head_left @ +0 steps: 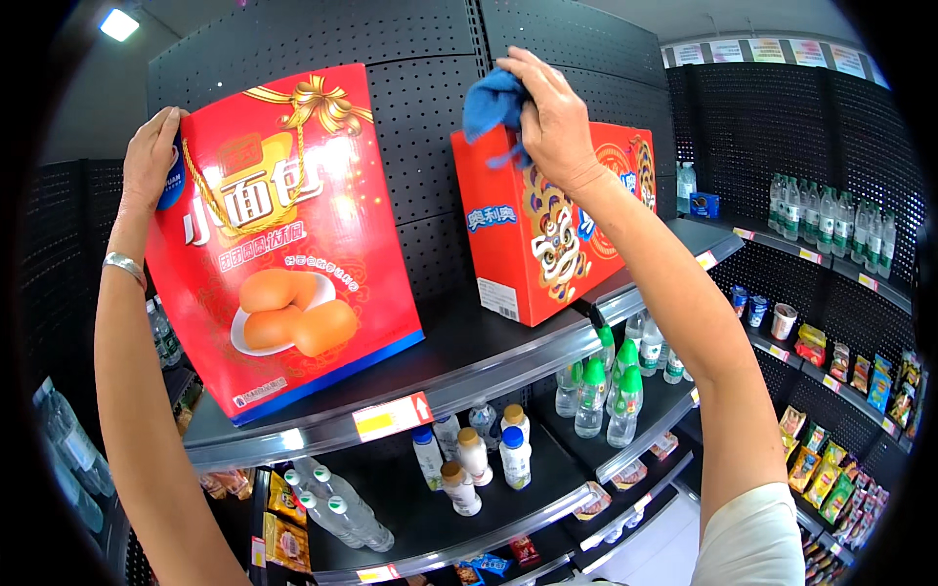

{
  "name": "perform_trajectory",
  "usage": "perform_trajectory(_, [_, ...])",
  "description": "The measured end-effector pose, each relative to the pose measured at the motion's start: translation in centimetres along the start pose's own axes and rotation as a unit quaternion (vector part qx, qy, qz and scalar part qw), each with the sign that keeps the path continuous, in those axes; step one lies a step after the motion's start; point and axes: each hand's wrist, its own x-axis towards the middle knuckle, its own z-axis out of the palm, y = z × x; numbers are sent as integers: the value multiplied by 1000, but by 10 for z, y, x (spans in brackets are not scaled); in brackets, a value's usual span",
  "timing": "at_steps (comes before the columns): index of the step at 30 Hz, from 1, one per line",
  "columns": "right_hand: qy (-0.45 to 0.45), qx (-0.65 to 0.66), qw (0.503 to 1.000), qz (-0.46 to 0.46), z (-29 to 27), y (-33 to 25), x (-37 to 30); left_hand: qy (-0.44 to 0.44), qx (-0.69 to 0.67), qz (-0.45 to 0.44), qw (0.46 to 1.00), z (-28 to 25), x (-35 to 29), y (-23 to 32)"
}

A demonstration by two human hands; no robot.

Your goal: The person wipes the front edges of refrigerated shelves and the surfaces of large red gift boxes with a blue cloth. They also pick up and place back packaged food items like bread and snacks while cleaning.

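A tall red gift box (293, 342) with a gold rope handle, a printed gold bow and bread pictures leans tilted on the top shelf at the left. My left hand (151, 156) grips its upper left edge; a metal bracelet circles that wrist. A second red box (547, 264), printed with a lion-dance figure, stands upright to its right. Bunched in my right hand (559, 122) is a blue cloth (491, 105), held at the upper left corner of the second box. Part of the cloth is hidden behind my fingers.
The top shelf (449, 337) has a metal front edge with a price tag. Below stand small bottles (473, 457), clear green-capped bottles (625, 410) and large water bottles (337, 513). A black perforated back panel (415, 146) rises behind. Shelves at the right hold water bottles (831, 220) and snack packets (821, 479).
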Motion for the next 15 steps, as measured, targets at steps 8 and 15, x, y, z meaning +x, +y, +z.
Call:
perform_trajectory(8, [-91, 108, 989, -33, 8, 29, -50, 67, -136, 73, 986, 42, 9, 156])
perform_trajectory(15, [-48, 94, 989, -99, 15, 48, -60, -189, -454, -91, 866, 200, -13, 290])
